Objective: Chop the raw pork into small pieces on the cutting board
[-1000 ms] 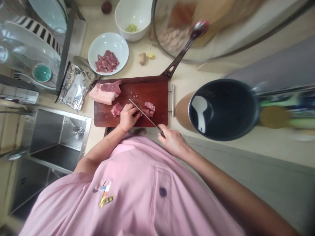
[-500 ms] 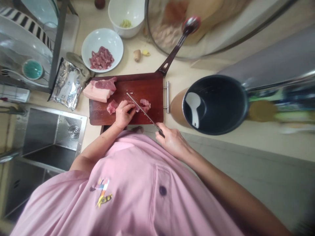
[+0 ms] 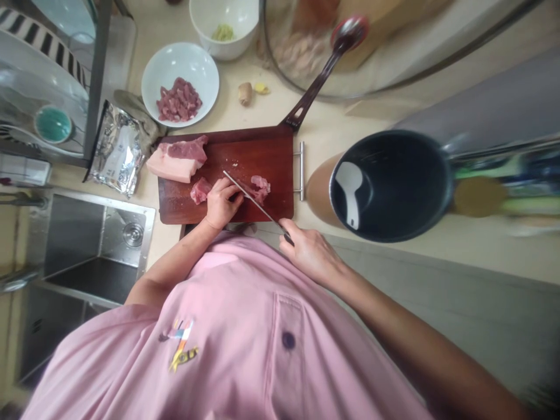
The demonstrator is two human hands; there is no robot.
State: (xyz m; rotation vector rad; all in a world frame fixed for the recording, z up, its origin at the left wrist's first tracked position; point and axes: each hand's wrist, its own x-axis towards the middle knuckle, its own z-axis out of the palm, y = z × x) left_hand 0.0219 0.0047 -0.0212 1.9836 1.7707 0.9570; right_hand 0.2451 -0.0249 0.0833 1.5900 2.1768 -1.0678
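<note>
On a reddish-brown cutting board (image 3: 280, 149), my right hand (image 3: 310, 248) grips a knife (image 3: 256, 202) by its dark handle. The blade slants up and left, its tip near the board's middle. My left hand (image 3: 222, 204) is closed, fingertips bent down right beside the blade; the meat under them is mostly hidden. Cut meat pieces (image 3: 261, 188) lie just right of the blade. A small chunk of meat (image 3: 200, 191) sits left of my left hand. Behind it rests a large slab of raw meat with pale fat (image 3: 177, 160) at the board's left end.
Behind the board stand a white bowl of cut meat (image 3: 151, 87) and a bowl with chopped bits (image 3: 205, 44). Ginger (image 3: 245, 93) lies nearby. A dark-handled spoon (image 3: 312, 87) touches the board's corner. To the right is a deep pot (image 3: 394, 192); to the left, a sink (image 3: 151, 233).
The view has shifted slightly. The knife stays beside my left fingertips, its blade a little lower at the tip. Both hands keep their grips.
</note>
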